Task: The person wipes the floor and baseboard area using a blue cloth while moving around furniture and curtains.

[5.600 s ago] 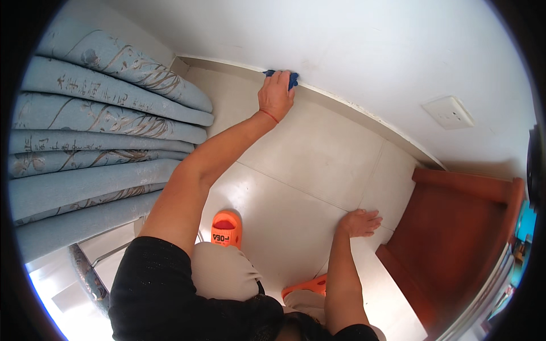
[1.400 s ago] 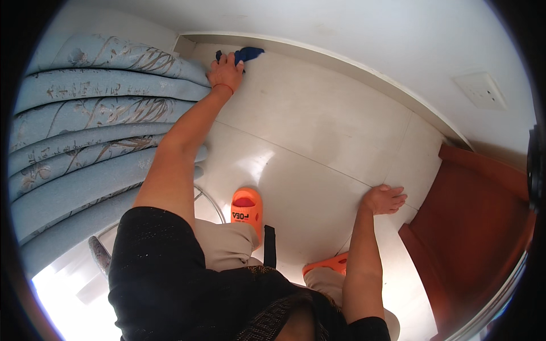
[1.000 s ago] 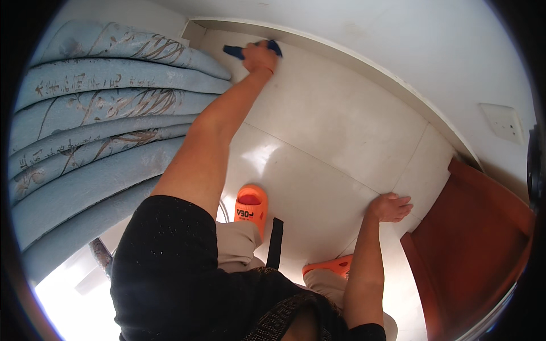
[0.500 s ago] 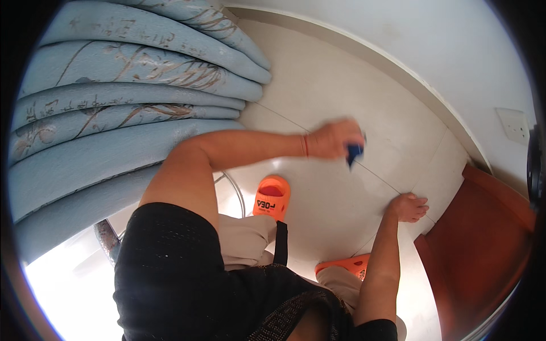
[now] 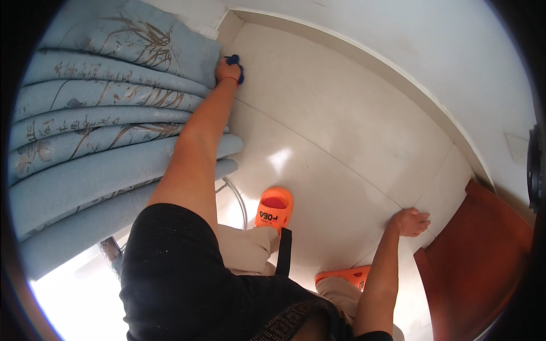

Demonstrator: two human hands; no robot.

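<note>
Wiping the floor seems to be the step in hand: the left hand is closed on a blue cloth at the far left, beside the cushions. The right hand appears propped on the floor at right, fingers bunched; how tightly, I cannot tell. The next stroke likely calls for pressing the cloth flat along the cushions' edge.

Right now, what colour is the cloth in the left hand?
Dark blue. The cloth in the left hand shows best in the head view.
</note>
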